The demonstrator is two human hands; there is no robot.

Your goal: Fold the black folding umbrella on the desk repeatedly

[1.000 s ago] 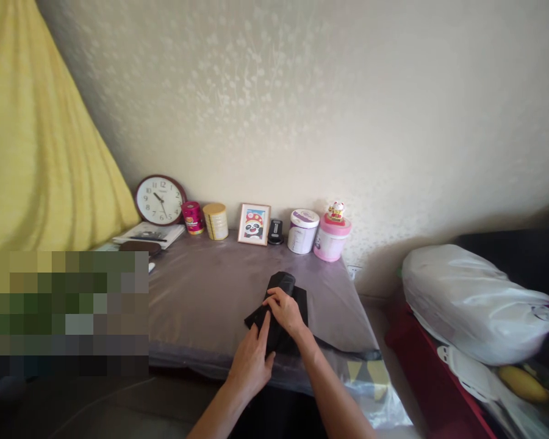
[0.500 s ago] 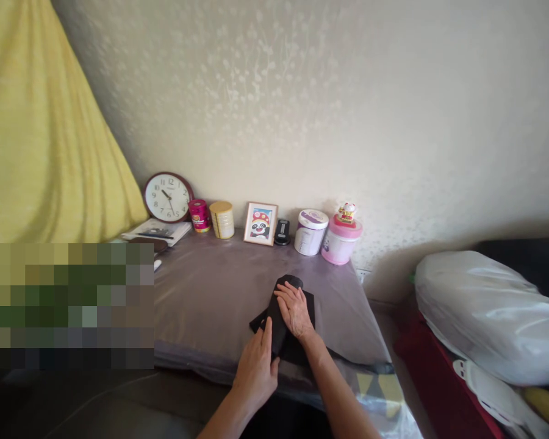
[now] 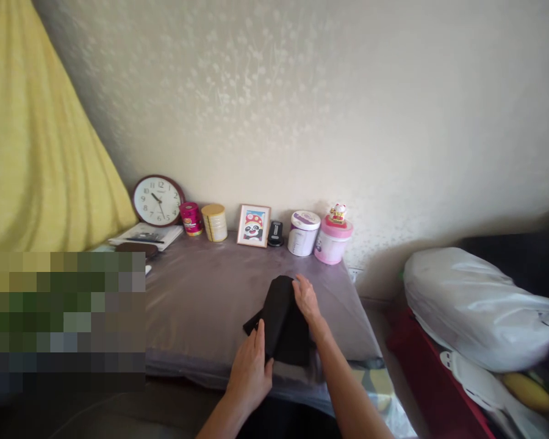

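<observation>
A folded piece of black cloth (image 3: 278,314) lies on the near part of the covered table, its long fold running away from me. A narrow black end juts out to its left. My left hand (image 3: 251,372) grips the near left end, index finger along the side and thumb at the near corner. Along the far right edge of the fold rests my right hand (image 3: 306,300), fingers loosely bent and touching the cloth. Its thumb is hidden.
Along the wall stand a clock (image 3: 158,201), a pink can (image 3: 191,219), a yellow-lidded can (image 3: 215,223), a framed panda picture (image 3: 254,225), a small black device (image 3: 276,234), a purple-white tub (image 3: 304,233) and a pink tub (image 3: 332,244). A white plastic bag (image 3: 476,305) sits right of the table (image 3: 201,305).
My right hand has slid from lying flat on top of the black cloth to its right edge, uncovering the top. The left hand keeps its place. The view has shifted slightly right.
</observation>
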